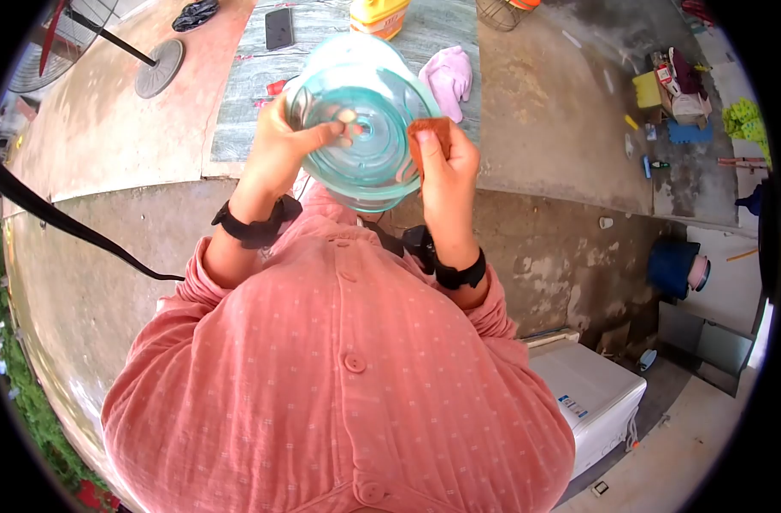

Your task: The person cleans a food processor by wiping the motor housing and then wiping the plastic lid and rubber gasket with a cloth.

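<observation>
A clear teal bowl (pixel 369 175) is held up in front of my chest, over the near edge of a grey-blue mat. My left hand (pixel 284 145) grips its left side, thumb on the near face and fingers showing through the clear wall. In my right hand (pixel 448 167) is a reddish-brown sponge (pixel 431 137), pressed against the bowl's right rim. Behind the bowl another clear rounded shape shows; whether it is a separate vessel cannot be made out. A lilac cloth or glove (pixel 448 77) lies just beyond the sponge.
The mat (pixel 237 128) also bears a black phone (pixel 279 29), a yellow container (pixel 379 15) and a small red item (pixel 276 87). A fan base (pixel 160 68) stands at the upper left, a wire basket (pixel 503 12) beyond the mat's right edge, and a white appliance (pixel 591 385) at the lower right.
</observation>
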A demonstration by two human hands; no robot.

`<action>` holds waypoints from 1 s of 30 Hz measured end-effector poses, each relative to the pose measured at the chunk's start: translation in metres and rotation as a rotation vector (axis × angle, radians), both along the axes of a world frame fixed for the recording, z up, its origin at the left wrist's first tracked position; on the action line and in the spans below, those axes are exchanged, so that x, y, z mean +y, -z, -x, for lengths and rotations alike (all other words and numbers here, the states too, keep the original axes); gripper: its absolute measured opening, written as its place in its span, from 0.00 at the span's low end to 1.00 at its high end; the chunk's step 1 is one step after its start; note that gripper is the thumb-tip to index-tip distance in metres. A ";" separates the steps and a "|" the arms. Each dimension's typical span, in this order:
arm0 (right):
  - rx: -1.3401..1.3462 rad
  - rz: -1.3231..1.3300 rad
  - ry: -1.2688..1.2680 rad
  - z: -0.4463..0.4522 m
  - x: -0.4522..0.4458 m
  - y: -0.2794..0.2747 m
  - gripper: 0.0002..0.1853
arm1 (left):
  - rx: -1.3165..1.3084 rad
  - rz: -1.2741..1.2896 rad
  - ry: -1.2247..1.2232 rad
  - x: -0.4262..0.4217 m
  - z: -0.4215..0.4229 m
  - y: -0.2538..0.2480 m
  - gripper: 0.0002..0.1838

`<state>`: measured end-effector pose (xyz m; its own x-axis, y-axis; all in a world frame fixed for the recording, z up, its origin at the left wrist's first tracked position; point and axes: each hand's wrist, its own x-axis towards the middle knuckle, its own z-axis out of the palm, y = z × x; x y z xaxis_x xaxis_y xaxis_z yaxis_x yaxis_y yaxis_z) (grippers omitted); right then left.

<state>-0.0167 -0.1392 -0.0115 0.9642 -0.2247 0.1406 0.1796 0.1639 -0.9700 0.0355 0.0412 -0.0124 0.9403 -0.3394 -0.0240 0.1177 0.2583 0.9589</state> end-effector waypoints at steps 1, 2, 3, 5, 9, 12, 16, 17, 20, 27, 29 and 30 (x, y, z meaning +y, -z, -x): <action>0.002 0.001 -0.006 -0.003 -0.002 0.000 0.09 | -0.066 -0.128 0.048 0.001 0.000 -0.001 0.18; 0.004 0.002 -0.002 -0.008 -0.007 -0.005 0.09 | -0.064 -0.127 0.053 -0.001 0.001 0.000 0.18; 0.115 0.123 -0.087 -0.014 -0.013 -0.014 0.09 | -0.035 -0.109 0.064 -0.005 0.002 0.000 0.18; 0.229 0.243 -0.171 -0.024 -0.016 -0.015 0.09 | 0.022 -0.076 0.087 -0.010 0.003 0.001 0.18; -0.030 0.164 -0.142 -0.016 -0.005 -0.021 0.13 | 0.133 0.086 -0.031 -0.008 0.000 -0.008 0.17; 0.128 0.074 -0.215 0.000 -0.003 -0.026 0.18 | 0.142 0.076 -0.041 0.000 -0.001 -0.006 0.18; -0.004 -0.012 -0.173 0.013 -0.001 -0.018 0.26 | 0.143 0.051 -0.023 0.009 -0.007 0.001 0.19; 0.022 0.073 -0.189 0.014 -0.002 -0.016 0.28 | 0.144 0.051 -0.023 0.009 -0.007 0.001 0.19; -0.016 0.142 -0.137 0.012 -0.006 -0.007 0.26 | 0.096 -0.027 0.044 0.006 -0.006 -0.009 0.19; 0.070 -0.008 -0.174 -0.002 -0.016 -0.011 0.13 | -0.110 -0.222 0.079 0.003 -0.003 -0.008 0.18; 0.127 0.024 -0.204 -0.005 -0.019 -0.019 0.10 | -0.085 -0.165 0.054 -0.003 0.003 -0.003 0.18; 0.163 0.053 -0.162 -0.007 -0.017 -0.023 0.09 | 0.003 -0.062 0.025 -0.005 0.006 -0.002 0.18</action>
